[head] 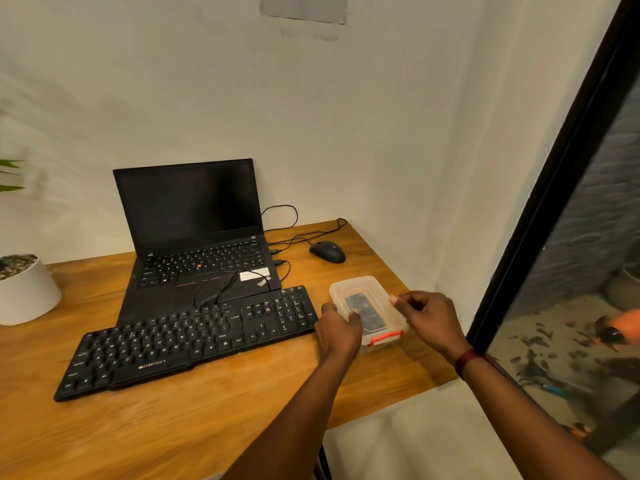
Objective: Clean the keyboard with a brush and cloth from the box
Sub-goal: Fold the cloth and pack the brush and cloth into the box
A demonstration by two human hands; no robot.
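A black keyboard point(194, 337) lies at an angle on the wooden desk point(214, 417). To its right stands a small clear plastic box point(363, 289) with a lid and a red latch on its near end; something dark shows through the lid. My left hand point(337, 332) grips the box's left side, thumb on the lid. My right hand point(427, 318) is at the box's right edge, fingers curled, thumb and fingertips close together; whether they touch the lid I cannot tell. No brush or cloth shows outside the box.
An open black laptop point(197, 237) stands behind the keyboard, a cable looped on its palm rest. A black mouse point(327, 251) sits behind the box. A white plant pot point(26, 292) is at far left. The desk's right edge and a dark-framed window point(540, 209) are close by.
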